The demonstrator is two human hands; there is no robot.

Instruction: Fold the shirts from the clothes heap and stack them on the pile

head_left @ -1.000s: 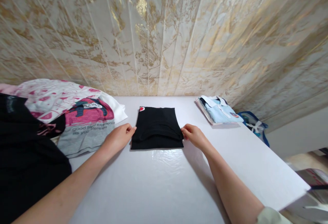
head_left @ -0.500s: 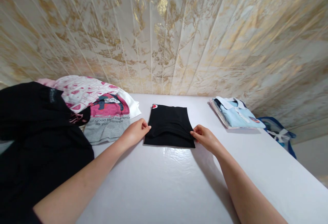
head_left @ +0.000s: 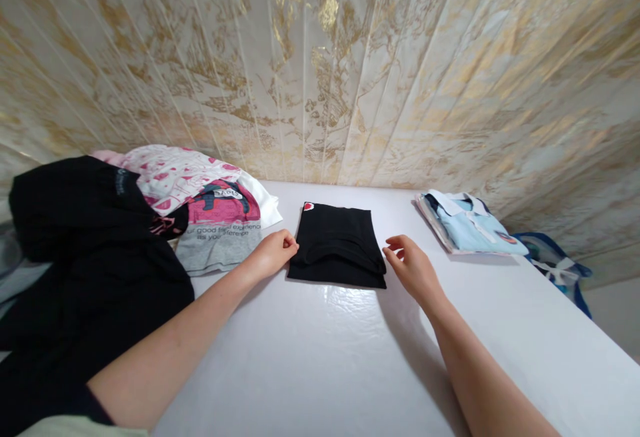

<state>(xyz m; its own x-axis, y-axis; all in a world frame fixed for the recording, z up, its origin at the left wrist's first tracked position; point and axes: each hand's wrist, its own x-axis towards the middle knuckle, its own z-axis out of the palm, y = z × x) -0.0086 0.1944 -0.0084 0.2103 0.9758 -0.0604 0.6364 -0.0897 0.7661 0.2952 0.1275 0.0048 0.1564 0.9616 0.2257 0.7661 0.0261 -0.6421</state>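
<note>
A black shirt (head_left: 340, 237), folded into a neat rectangle, lies flat on the white table (head_left: 310, 350) in front of me. Its rounded neckline faces up, and a small red and white patch shows at its far left corner. At the shirt's left edge, my left hand (head_left: 274, 251) pinches the cloth between thumb and fingers. My right hand (head_left: 409, 265) is just off the right edge, its thumb and fingers apart with nothing between them.
Unfolded clothes (head_left: 220, 203) with pink, white and grey prints heap at the left, beside a large black garment (head_left: 100, 277). Folded shirts (head_left: 465, 223) are stacked at the right, light blue on top. A blue-edged clear bag (head_left: 555, 267) lies beyond them. A gold-patterned curtain (head_left: 320, 77) hangs behind.
My right hand has let go of the shirt's right edge and opened slightly. My left hand stays at the left edge. The whole view has shifted a little.
</note>
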